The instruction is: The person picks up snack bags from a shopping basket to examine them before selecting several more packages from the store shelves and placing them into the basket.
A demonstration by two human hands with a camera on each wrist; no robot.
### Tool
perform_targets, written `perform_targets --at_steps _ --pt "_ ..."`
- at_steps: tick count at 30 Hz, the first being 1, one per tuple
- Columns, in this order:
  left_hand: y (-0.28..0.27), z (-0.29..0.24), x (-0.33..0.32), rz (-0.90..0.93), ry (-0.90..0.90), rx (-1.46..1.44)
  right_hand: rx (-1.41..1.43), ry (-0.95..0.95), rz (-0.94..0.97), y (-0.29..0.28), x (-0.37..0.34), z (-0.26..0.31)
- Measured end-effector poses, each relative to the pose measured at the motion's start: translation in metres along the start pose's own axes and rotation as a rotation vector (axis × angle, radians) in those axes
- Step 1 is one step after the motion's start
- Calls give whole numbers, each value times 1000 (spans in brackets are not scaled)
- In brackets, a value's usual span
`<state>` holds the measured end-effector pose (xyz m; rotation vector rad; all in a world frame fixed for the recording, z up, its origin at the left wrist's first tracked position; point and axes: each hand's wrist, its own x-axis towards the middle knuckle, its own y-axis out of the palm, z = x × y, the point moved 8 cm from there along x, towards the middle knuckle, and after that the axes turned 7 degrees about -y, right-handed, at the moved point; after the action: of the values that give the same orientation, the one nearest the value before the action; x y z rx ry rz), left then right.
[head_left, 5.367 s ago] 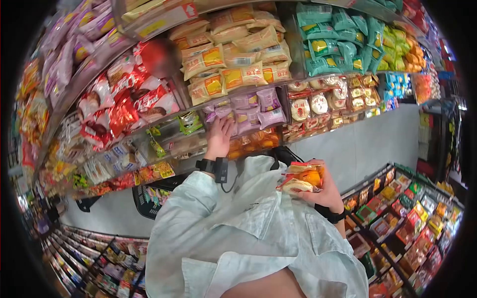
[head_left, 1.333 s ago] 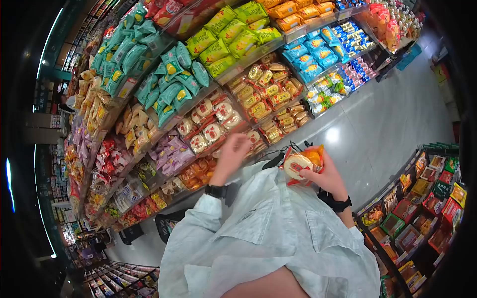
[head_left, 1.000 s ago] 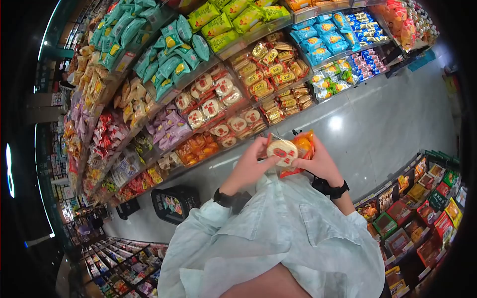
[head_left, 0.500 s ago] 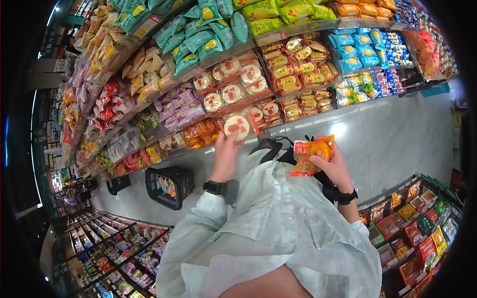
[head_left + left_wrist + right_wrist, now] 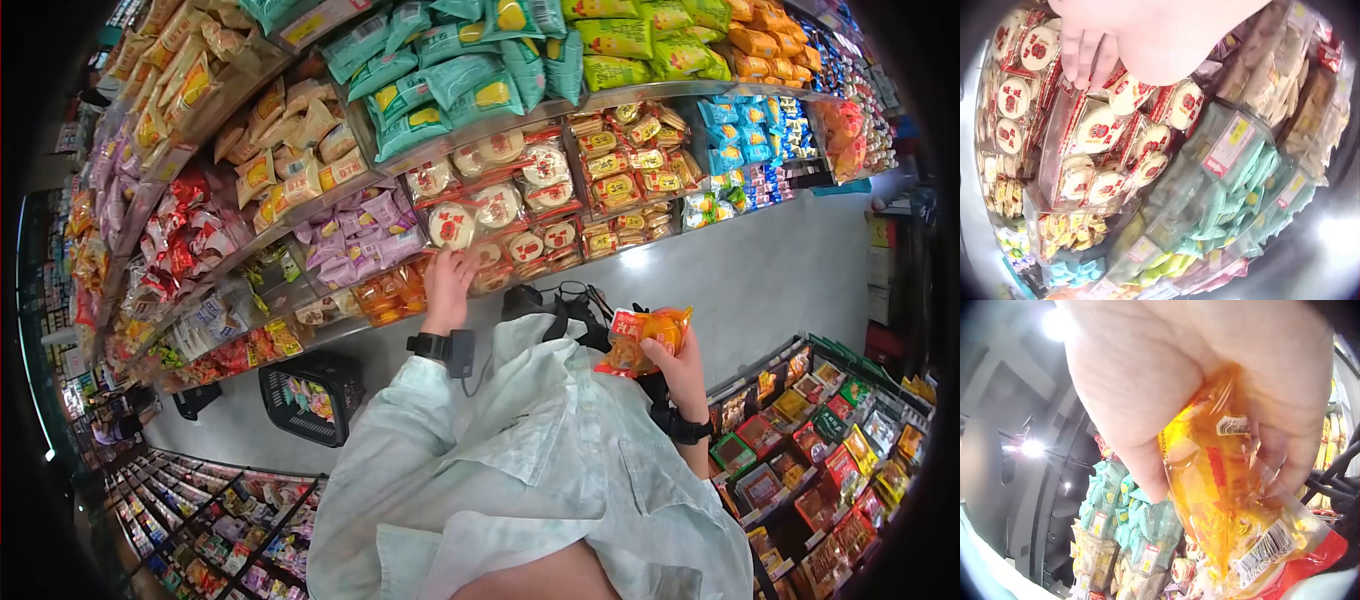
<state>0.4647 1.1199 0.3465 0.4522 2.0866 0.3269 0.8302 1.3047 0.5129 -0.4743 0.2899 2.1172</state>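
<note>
My left hand [image 5: 452, 285] reaches to the shelf front, its fingers extended and resting on the lip of a clear bin of rice cracker packets [image 5: 496, 205]. These hold round white crackers with red print. In the left wrist view the left hand [image 5: 1147, 37] hangs over that bin, fingers downward, with a cracker packet [image 5: 1127, 94] right below them. My right hand [image 5: 684, 368] grips a shiny orange snack packet [image 5: 642, 338] with a red label, in front of the shirt. In the right wrist view, thumb and fingers pinch the orange packet [image 5: 1210, 469], and barcodes show on it.
Teal packets [image 5: 450, 85] fill the tier above, with lime-green packets [image 5: 650, 45] beside them. Purple packets [image 5: 360, 230] lie left of the crackers. A black basket [image 5: 312, 400] with goods stands on the floor at left. Another display [image 5: 820, 460] is at lower right.
A second ago both hands held a rice cracker packet beside the orange one. The left hand carried it to the bin and no longer holds it. The right hand keeps the orange packet.
</note>
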Motion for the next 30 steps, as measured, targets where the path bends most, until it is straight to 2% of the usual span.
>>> perform_targets --at_steps 2,5,8,11,14,17,22,26,30 --pt "13 -13 -4 -29 3 235 -4 12 -31 12 -2 2" --pt "-8 -9 21 -24 40 324 -22 48 -15 25 -2 0" --pt "-5 -7 14 -39 32 91 -43 5 -12 40 0 5" --pt "5 -8 3 -30 43 57 -31 -3 -15 52 4 13" --pt "4 -7 9 -83 0 112 -67 -28 -12 55 10 17" --pt "14 -14 3 -8 -99 185 -40 -28 3 51 17 16" --pt "19 -12 -18 -43 -97 279 82 -82 43 38 35 26" --pt "67 6 -68 199 12 468 151 -73 102 22 52 24" --pt "146 45 -137 499 39 673 145 -87 179 14 63 38"
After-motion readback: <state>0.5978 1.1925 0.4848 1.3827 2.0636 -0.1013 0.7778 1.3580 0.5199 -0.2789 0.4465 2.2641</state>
